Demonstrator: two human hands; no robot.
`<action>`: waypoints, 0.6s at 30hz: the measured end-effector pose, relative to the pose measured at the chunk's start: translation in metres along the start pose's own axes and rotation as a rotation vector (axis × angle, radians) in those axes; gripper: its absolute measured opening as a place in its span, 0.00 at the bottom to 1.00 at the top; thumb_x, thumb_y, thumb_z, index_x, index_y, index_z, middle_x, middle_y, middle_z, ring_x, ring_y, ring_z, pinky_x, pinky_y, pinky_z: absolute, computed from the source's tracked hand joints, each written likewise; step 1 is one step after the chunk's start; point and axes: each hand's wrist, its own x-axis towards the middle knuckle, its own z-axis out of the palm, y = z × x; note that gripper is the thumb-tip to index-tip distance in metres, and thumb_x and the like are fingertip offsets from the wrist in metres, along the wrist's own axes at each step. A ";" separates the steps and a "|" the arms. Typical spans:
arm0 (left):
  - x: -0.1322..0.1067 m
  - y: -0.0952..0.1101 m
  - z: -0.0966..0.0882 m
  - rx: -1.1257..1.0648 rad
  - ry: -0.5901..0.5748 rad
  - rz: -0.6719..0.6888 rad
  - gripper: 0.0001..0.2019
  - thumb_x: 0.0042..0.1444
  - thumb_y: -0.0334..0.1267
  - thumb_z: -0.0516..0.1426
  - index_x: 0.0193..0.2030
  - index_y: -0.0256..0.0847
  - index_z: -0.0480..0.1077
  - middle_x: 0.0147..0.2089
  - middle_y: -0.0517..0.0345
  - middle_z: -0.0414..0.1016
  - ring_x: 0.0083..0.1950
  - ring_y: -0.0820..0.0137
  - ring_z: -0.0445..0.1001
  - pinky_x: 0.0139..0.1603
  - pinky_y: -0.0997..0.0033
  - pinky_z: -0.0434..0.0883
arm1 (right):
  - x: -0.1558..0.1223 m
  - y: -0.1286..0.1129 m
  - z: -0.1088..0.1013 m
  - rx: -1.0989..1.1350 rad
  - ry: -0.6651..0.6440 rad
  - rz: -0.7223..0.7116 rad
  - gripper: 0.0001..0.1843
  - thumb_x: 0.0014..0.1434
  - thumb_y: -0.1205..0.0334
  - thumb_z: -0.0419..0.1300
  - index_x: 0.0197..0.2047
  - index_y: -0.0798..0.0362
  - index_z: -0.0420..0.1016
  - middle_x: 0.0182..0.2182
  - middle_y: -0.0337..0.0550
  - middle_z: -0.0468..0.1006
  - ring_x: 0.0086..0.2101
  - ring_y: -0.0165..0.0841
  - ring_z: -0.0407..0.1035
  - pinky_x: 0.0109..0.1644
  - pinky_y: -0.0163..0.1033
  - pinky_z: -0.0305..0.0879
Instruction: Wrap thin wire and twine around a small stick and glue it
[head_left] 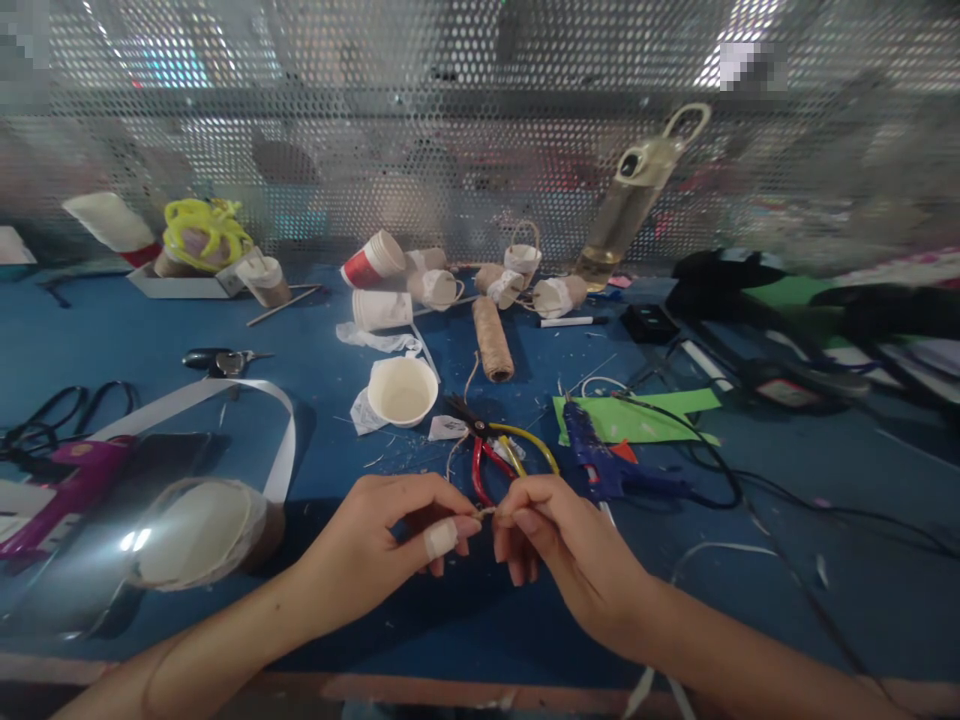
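Observation:
My left hand (409, 535) pinches one end of a short piece of twine (487, 512), a bandage wrapped round its thumb. Opposite it, my right hand (559, 545) grips the same twine between thumb and fingertips, so only a small stretch shows between the two. Just beyond my hands lie pliers (514, 455) with red and yellow handles. A thin strand runs from the twine spool (493, 340) down behind the pliers. A white paper cup (403, 392) stands farther left. At lower left is a twine-rimmed, white-topped cup (202, 535).
A blue glue gun (600, 455) and green paper (679, 410) lie on the right, with cables trailing. On the left are a magenta glue gun (82, 490), white ribbon (281, 430) and keys (229, 362). Behind stand several wrapped cups, a bottle (626, 205) and a perforated metal screen (420, 150).

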 end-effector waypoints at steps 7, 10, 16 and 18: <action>0.000 0.001 0.000 0.013 0.000 -0.001 0.05 0.62 0.34 0.59 0.36 0.38 0.77 0.29 0.62 0.78 0.23 0.79 0.74 0.27 0.82 0.73 | -0.002 -0.006 -0.005 -0.099 0.025 -0.068 0.15 0.76 0.59 0.41 0.39 0.50 0.63 0.25 0.35 0.72 0.23 0.25 0.68 0.29 0.30 0.65; 0.000 0.001 0.000 0.025 -0.007 -0.001 0.05 0.62 0.34 0.59 0.37 0.38 0.77 0.30 0.62 0.78 0.23 0.79 0.74 0.28 0.82 0.73 | -0.001 -0.008 -0.005 -0.125 0.023 -0.093 0.15 0.75 0.61 0.41 0.37 0.50 0.62 0.23 0.33 0.72 0.21 0.24 0.66 0.28 0.29 0.63; -0.001 0.000 0.000 0.055 -0.001 0.029 0.05 0.62 0.35 0.60 0.38 0.39 0.78 0.29 0.62 0.79 0.23 0.78 0.75 0.27 0.82 0.72 | -0.003 -0.005 -0.006 -0.203 0.053 -0.135 0.17 0.73 0.63 0.44 0.31 0.50 0.61 0.18 0.32 0.69 0.18 0.24 0.65 0.26 0.30 0.61; -0.001 0.000 0.000 0.072 0.002 0.044 0.05 0.62 0.36 0.60 0.38 0.39 0.78 0.30 0.61 0.79 0.24 0.78 0.75 0.27 0.82 0.72 | -0.003 -0.004 -0.005 -0.216 0.077 -0.116 0.12 0.71 0.63 0.51 0.33 0.51 0.63 0.20 0.33 0.71 0.19 0.24 0.67 0.25 0.29 0.62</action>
